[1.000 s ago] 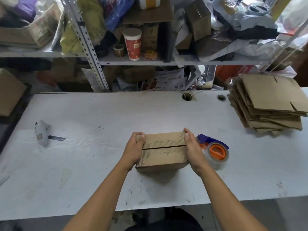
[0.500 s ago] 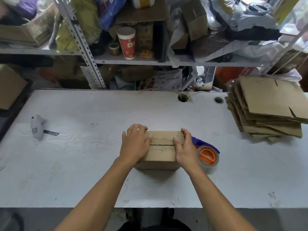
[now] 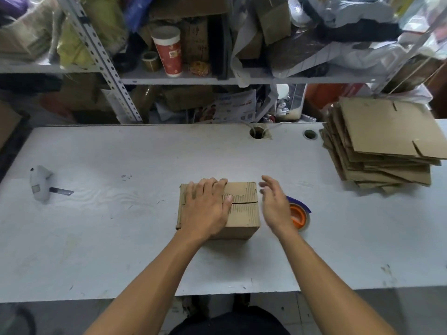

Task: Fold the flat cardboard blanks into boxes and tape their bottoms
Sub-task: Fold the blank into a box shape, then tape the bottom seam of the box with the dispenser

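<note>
A person stands at a white table (image 3: 121, 238), seen from above through a head camera, with both bare forearms reaching forward. In the middle of the table sits 1 small cardboard box (image 3: 242, 213), turned so its 2 closed flaps face up and meet along a seam across the top. No tape shows on that seam.

The left hand (image 3: 205, 209) lies flat on the left half of the box, fingers straight and spread, pressing the flaps down. The right hand (image 3: 275, 204) hovers just off the right side of the box, fingers relaxed and apart, holding nothing. It is slightly blurred.

Directly under and behind the right hand lies a tape dispenser (image 3: 298, 215) with an orange core and a blue handle, close beside the box. At the far right of the table a stack of flat cardboard blanks (image 3: 387, 146) waits, well apart from the box. A small white box cutter (image 3: 41, 184) lies at the far left.

The step in hand appears to be holding the bottom flaps shut ahead of taping. The next move likely calls for the right hand to grasp the dispenser while the left keeps the flaps together.
</note>
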